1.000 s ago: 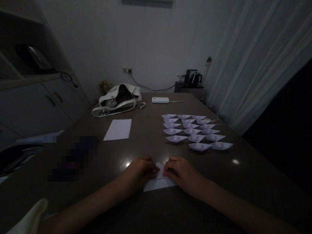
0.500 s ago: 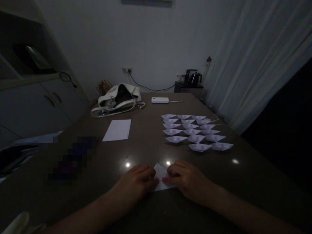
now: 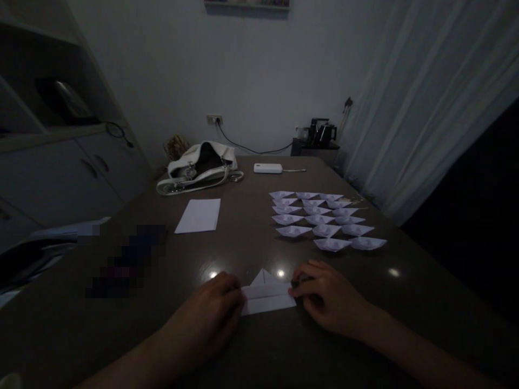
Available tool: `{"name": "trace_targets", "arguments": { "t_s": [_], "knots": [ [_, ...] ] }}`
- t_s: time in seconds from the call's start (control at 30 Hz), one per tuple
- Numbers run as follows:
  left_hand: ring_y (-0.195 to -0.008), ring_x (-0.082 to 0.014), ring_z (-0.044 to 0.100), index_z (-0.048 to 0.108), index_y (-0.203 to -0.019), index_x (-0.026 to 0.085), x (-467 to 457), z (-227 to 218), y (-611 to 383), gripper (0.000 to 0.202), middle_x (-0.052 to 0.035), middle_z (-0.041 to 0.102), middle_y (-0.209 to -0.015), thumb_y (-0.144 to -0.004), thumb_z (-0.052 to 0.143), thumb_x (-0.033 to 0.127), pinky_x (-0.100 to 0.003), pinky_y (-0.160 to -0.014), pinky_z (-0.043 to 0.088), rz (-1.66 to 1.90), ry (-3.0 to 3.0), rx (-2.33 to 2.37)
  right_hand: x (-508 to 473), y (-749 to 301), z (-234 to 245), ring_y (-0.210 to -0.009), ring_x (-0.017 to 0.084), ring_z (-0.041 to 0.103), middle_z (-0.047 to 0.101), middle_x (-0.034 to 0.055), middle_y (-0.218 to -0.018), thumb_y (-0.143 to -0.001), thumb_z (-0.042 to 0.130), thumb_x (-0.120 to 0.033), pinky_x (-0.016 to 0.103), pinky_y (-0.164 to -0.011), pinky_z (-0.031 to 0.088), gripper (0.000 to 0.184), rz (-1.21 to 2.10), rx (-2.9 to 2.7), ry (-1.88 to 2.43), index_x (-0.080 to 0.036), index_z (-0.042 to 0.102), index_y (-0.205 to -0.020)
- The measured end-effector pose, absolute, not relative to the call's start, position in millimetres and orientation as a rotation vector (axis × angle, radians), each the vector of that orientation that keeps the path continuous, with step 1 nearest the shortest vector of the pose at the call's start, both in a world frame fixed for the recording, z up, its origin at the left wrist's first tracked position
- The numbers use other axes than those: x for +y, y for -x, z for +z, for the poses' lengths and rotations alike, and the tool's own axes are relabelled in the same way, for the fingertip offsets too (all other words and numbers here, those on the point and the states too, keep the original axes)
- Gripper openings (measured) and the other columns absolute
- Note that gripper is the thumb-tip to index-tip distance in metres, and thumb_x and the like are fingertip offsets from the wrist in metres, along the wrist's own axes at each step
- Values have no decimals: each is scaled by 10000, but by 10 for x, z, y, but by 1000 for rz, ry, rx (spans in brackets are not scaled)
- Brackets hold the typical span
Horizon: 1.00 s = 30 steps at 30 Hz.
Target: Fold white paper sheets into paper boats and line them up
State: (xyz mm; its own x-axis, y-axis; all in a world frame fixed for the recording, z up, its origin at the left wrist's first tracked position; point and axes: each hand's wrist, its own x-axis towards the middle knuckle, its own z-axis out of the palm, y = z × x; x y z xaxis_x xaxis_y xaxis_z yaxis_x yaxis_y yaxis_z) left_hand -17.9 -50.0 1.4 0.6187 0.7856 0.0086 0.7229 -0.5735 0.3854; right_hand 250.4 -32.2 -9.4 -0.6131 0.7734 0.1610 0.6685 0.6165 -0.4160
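A partly folded sheet of white paper lies on the dark table in front of me, its pointed top facing away and a flap turned up across its lower part. My left hand grips the paper's left end, thumb and fingers closed. At the opposite end, my right hand pinches the paper's corner between thumb and fingertips. Beyond the right hand, several folded paper boats stand in rows.
A stack of white paper lies to the left, near a blurred-out dark item. Farther back are a white handbag and a white power bank with a short cable. A black kettle stands beyond the table's far end.
My hands have moved apart to the paper's two ends. The lower strip of paper is now turned up across the base of the triangle. The view has tilted up slightly.
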Motion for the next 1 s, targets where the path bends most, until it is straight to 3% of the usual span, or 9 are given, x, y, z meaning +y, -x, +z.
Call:
{"name": "trace_targets", "arguments": {
  "t_s": [0.1,0.13,0.3,0.5,0.67,0.83,1.0],
  "knots": [
    [-941,-218,565,602,-923,152,-385,-70,111,99,-102,560,-1100,-861,531,185,-336,-812,477,364,-2408,1270,-298,-2373,-88,-854,186,551,623,47,-903,-733,565,-71,317,-764,412,155,481,-2456,1213,-164,654,-821],
    [-907,-209,568,592,-884,156,-345,-97,85,68,-89,574,-1045,-858,534,177,-327,-792,473,370,-2383,1274,-287,-2327,-92,-833,187,550,619,47,-873,-752,579,-104,317,-751,416,107,489,-2440,1241,-155,633,-829],
    [-836,-196,569,564,-886,175,-216,-141,13,126,-40,607,-894,-777,584,115,-292,-723,448,419,-2194,1308,-216,-2174,-142,-902,205,556,606,72,-1007,-763,682,-225,323,-774,429,309,639,-2326,1332,-157,597,-1052],
    [-909,-209,564,573,-1064,176,-191,-136,7,313,-68,609,-1011,-756,631,173,-307,-777,445,451,-2127,1271,-166,-2130,-155,-753,157,562,632,29,-867,-696,723,-132,261,-653,426,243,941,-2155,1443,-164,618,-913],
    [-866,-200,561,610,-958,172,-204,-126,-11,194,-54,610,-952,-766,628,198,-295,-745,439,417,-2135,1232,-191,-2111,-172,-749,143,569,646,16,-893,-674,725,-95,246,-656,436,500,1053,-2121,1327,-169,548,-1136],
    [-897,-199,559,585,-998,173,-256,-156,-27,271,-57,606,-988,-734,645,167,-296,-777,442,464,-2118,1262,-256,-2076,-133,-794,180,560,625,40,-901,-670,760,-198,279,-674,410,343,872,-2239,1425,-159,628,-984],
    [-873,-213,548,582,-940,163,-286,-209,-38,213,-69,584,-966,-748,647,228,-317,-757,436,470,-2184,1330,-318,-2049,-141,-796,173,558,614,32,-898,-661,744,-154,265,-666,410,338,865,-2208,1430,-160,591,-962]
  ]
}}
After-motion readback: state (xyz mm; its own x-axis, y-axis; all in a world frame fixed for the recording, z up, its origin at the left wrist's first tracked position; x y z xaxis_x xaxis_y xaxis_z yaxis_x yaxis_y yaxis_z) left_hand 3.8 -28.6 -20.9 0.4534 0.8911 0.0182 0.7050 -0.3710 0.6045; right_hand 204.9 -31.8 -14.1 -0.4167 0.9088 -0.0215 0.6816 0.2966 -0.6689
